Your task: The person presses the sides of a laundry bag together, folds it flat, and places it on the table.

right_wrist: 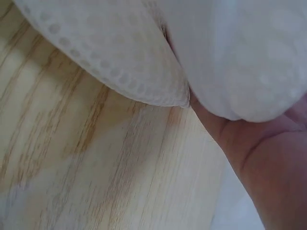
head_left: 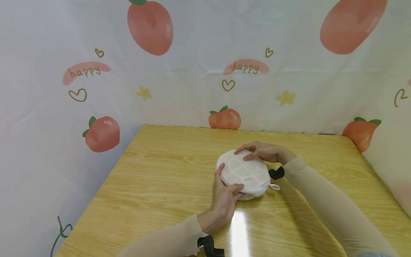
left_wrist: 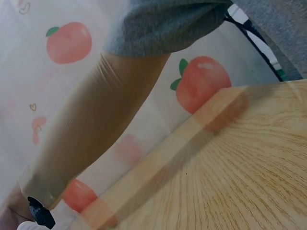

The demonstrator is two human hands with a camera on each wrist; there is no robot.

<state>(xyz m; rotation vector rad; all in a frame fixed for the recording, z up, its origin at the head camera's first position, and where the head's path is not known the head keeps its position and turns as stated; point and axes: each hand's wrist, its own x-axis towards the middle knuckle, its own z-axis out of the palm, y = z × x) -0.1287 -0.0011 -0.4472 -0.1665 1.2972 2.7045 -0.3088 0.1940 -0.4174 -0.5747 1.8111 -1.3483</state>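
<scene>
White honeycomb mesh is forming a rounded pouch [head_left: 245, 173], right of centre in the head view. The left hand [head_left: 221, 196] is gripping its lower-left edge; the right hand [head_left: 264, 151] is spreading thumb and forefinger on top, its hold unclear. "happy" is showing twice on the peach-printed sheet [head_left: 186, 92].

At left, the left wrist view is showing a beige sleeve [left_wrist: 96, 120].

Mesh is bulging along the right wrist view's top.

A round white mesh pouch [head_left: 245, 175] is around the middle of the wooden table [head_left: 160, 178], its broad top facing up. A white loop [head_left: 275, 186] juts from its near right edge
</scene>
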